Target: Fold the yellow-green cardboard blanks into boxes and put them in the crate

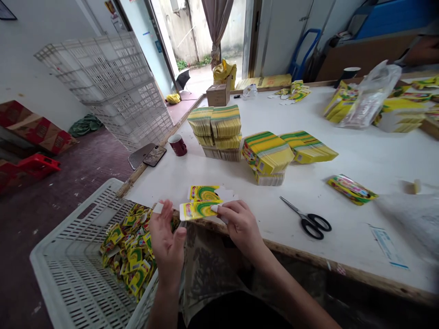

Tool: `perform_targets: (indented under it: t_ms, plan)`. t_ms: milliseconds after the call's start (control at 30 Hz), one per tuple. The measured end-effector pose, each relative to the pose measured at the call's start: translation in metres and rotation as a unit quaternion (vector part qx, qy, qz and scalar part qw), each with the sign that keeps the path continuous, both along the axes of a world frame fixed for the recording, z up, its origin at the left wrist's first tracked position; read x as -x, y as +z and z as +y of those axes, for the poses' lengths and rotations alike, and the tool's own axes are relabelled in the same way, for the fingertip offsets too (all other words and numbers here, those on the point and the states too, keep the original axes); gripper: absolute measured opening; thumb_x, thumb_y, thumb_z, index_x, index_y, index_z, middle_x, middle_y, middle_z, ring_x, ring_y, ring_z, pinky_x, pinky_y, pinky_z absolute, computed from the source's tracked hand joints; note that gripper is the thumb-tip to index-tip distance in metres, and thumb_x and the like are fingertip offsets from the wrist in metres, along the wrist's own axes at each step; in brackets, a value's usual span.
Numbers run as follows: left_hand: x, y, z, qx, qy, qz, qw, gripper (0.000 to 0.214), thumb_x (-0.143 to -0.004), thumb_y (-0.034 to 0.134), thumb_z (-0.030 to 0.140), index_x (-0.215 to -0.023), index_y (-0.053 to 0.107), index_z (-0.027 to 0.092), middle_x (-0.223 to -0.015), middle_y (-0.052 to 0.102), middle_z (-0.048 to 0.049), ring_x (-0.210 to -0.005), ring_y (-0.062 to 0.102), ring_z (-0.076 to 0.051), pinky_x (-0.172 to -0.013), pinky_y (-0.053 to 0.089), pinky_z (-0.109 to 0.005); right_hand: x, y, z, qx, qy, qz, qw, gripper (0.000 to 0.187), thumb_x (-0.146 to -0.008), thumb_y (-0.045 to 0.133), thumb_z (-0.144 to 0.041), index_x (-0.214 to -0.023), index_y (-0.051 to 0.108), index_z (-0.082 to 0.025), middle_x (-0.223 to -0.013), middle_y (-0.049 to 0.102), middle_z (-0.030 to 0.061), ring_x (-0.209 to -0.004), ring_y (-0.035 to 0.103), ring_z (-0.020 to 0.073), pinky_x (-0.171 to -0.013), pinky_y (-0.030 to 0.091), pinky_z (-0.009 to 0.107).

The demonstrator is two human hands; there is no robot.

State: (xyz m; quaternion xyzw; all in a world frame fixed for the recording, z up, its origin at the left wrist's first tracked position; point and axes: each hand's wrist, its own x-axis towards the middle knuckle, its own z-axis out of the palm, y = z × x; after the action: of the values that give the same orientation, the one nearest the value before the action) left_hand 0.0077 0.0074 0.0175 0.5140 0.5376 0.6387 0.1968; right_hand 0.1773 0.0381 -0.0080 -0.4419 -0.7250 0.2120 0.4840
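My two hands hold a small yellow and green carton (200, 209) over the table's near edge. My right hand (240, 225) pinches its right end with the fingers curled. My left hand (167, 237) is at its left end, thumb and fingers bent around a white flap. A second flat carton (205, 192) lies on the white table (360, 157) just behind. Stacks of flat yellow cartons (219, 130) stand farther back, with more stacks (269, 153) to their right.
A white slotted crate (68, 260) at my lower left holds several folded cartons (132, 249). Black scissors (310, 221) lie right of my hands. A dark red cup (178, 145) and a phone (154, 155) sit near the left table edge. A packet (351, 189) lies farther right.
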Motion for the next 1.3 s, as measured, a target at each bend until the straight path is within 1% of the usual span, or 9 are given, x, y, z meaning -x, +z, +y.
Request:
perform_targets:
  t_ms: [133, 233, 300, 433, 567, 667, 900, 1100, 1300]
  plan:
    - [0.008, 0.014, 0.003, 0.122, -0.059, 0.235, 0.963, 0.099, -0.052, 0.082, 0.054, -0.135, 0.040, 0.018, -0.138, 0.046, -0.0175, -0.131, 0.041, -0.036, -0.109, 0.034, -0.050, 0.002, 0.012, -0.004, -0.075, 0.090, -0.113, 0.987, 0.020, -0.089, 0.057, -0.018, -0.098, 0.071, -0.029, -0.093, 0.069, 0.0038, -0.091, 0.056, 0.0214, -0.095, 0.040, 0.043]
    - [0.007, 0.008, 0.010, 0.255, -0.166, 0.292, 0.907, 0.074, -0.061, 0.078, 0.043, -0.125, 0.048, 0.021, -0.121, 0.061, -0.0128, -0.111, 0.059, -0.032, -0.094, 0.048, -0.046, 0.005, 0.013, -0.008, -0.074, 0.146, -0.134, 0.977, 0.025, -0.088, 0.056, -0.014, -0.101, 0.069, -0.031, -0.099, 0.067, 0.0019, -0.104, 0.055, 0.0211, -0.111, 0.025, 0.049]
    - [0.005, -0.001, 0.013, 0.286, -0.178, 0.306, 0.890, 0.057, -0.070, 0.071, 0.041, -0.119, 0.050, 0.021, -0.111, 0.066, -0.0101, -0.100, 0.064, -0.029, -0.085, 0.051, -0.041, 0.005, 0.009, -0.009, -0.051, 0.106, -0.088, 0.989, 0.036, -0.086, 0.053, -0.011, -0.115, 0.062, -0.031, -0.114, 0.061, 0.0055, -0.118, 0.049, 0.0239, -0.113, 0.022, 0.052]
    - [-0.004, -0.014, 0.011, 0.266, -0.125, 0.317, 0.902, 0.057, -0.071, 0.069, 0.045, -0.118, 0.048, 0.020, -0.102, 0.068, -0.0096, -0.093, 0.066, -0.028, -0.076, 0.052, -0.038, 0.004, -0.001, -0.006, 0.068, -0.007, 0.133, 0.989, 0.065, -0.084, 0.059, -0.024, -0.143, 0.031, -0.022, -0.144, 0.038, 0.0147, -0.135, 0.035, 0.0298, -0.111, 0.029, 0.052]
    - [-0.015, -0.021, 0.006, 0.212, -0.120, 0.316, 0.917, 0.062, -0.070, 0.071, 0.042, -0.121, 0.044, 0.021, -0.107, 0.067, -0.0106, -0.097, 0.066, -0.028, -0.078, 0.052, -0.037, 0.012, -0.002, -0.003, 0.279, 0.125, 0.292, 0.906, 0.044, -0.090, 0.051, -0.038, -0.130, 0.051, -0.020, -0.127, 0.059, 0.0114, -0.123, 0.051, 0.0277, -0.105, 0.040, 0.046]
    - [-0.019, -0.025, 0.003, 0.201, -0.121, 0.322, 0.917, 0.063, -0.070, 0.070, 0.037, -0.124, 0.041, 0.021, -0.102, 0.068, -0.0097, -0.091, 0.068, -0.028, -0.074, 0.053, -0.037, 0.017, 0.002, -0.003, 0.366, 0.187, 0.357, 0.839, 0.038, -0.086, 0.058, -0.044, -0.117, 0.062, -0.022, -0.103, 0.071, 0.0064, -0.108, 0.061, 0.0263, -0.097, 0.047, 0.044]
    - [-0.021, -0.026, 0.002, 0.168, -0.134, 0.311, 0.926, 0.069, -0.072, 0.070, 0.037, -0.130, 0.034, 0.022, -0.114, 0.064, -0.0132, -0.102, 0.065, -0.030, -0.081, 0.053, -0.040, 0.019, -0.004, 0.000, 0.442, 0.191, 0.430, 0.763, 0.049, -0.077, 0.061, -0.060, -0.103, 0.068, -0.020, -0.090, 0.073, 0.0072, -0.086, 0.067, 0.0261, -0.081, 0.054, 0.042]
    - [-0.024, -0.028, 0.003, 0.112, -0.115, 0.350, 0.923, 0.060, -0.074, 0.069, 0.032, -0.126, 0.040, 0.022, -0.114, 0.060, -0.0122, -0.106, 0.061, -0.028, -0.087, 0.051, -0.041, 0.016, -0.003, -0.002, 0.411, 0.151, 0.454, 0.776, 0.039, -0.075, 0.067, -0.041, -0.107, 0.066, -0.020, -0.095, 0.073, 0.0062, -0.099, 0.064, 0.0280, -0.088, 0.051, 0.042]
    - [-0.020, -0.029, 0.004, 0.134, -0.033, 0.365, 0.921, 0.060, -0.073, 0.070, 0.038, -0.122, 0.041, 0.020, -0.109, 0.060, -0.0136, -0.099, 0.063, -0.030, -0.080, 0.053, -0.041, 0.018, 0.000, -0.010, 0.412, 0.190, 0.491, 0.744, 0.036, -0.076, 0.063, -0.051, -0.097, 0.069, -0.022, -0.095, 0.073, 0.0073, -0.102, 0.063, 0.0291, -0.086, 0.052, 0.043]
